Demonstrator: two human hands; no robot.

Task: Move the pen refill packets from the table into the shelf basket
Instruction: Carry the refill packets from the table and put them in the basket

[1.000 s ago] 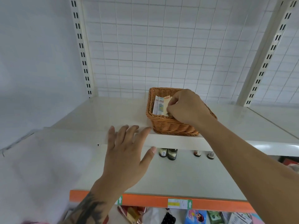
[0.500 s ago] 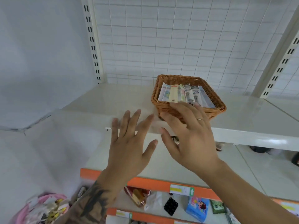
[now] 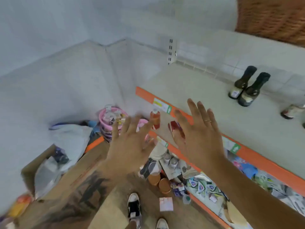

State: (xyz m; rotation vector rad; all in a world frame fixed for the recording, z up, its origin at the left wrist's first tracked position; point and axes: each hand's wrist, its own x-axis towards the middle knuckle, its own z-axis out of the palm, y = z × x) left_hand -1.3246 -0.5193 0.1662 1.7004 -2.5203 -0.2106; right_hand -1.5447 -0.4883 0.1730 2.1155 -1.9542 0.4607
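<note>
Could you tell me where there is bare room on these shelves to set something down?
The middle shelf is bare from its orange edge strip back to the two dark bottles. The lower shelf under it is crowded with packets, and clutter surrounds the pink baskets.

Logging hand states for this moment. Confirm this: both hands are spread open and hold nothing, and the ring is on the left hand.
One detail is wrong. The head view shows the ring on a finger of the right hand, not the left hand. The rest stands: both hands are spread open and hold nothing.
</note>
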